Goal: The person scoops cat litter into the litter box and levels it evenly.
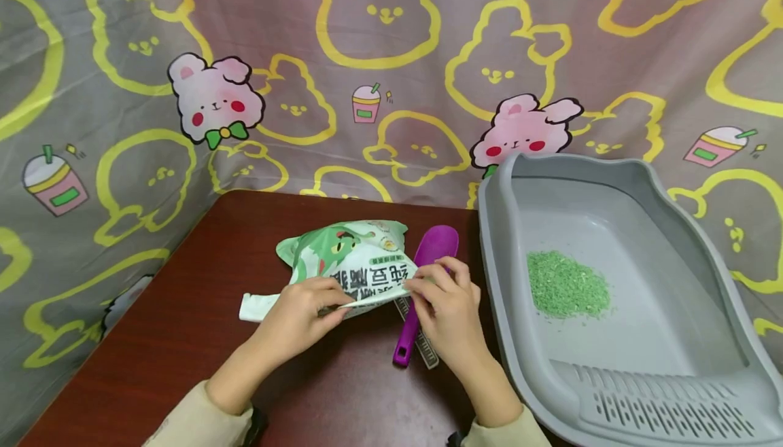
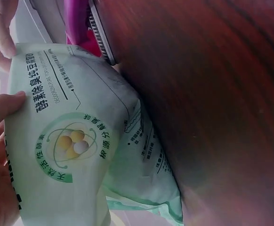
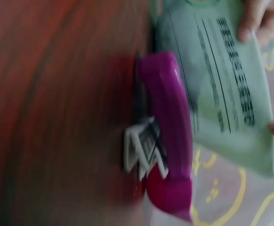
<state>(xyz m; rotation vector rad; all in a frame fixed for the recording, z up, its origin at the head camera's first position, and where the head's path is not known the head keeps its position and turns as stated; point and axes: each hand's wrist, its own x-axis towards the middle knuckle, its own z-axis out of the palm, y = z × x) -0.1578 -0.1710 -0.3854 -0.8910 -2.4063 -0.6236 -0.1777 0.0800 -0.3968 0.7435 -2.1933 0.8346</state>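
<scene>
A green and white cat litter bag (image 1: 349, 257) with a printed cat face lies on the brown table, its near edge folded flat. My left hand (image 1: 306, 314) pinches that edge at the left, thumb against the printed side in the left wrist view. At the edge's right end, my right hand (image 1: 449, 304) pinches the bag between thumb and fingers. Just below and beside the right hand lies a purple scoop (image 1: 437, 243), its handle pointing toward me. Under the scoop's handle is a narrow slotted strip (image 1: 430, 355), partly hidden.
On the right stands a large grey litter box (image 1: 498, 270) with a slotted front ledge. A heap of green litter (image 1: 565, 284) lies in it. A patterned curtain (image 1: 391, 141) hangs behind the table (image 1: 342, 399). A white flap (image 1: 257, 306) sticks out left of the bag.
</scene>
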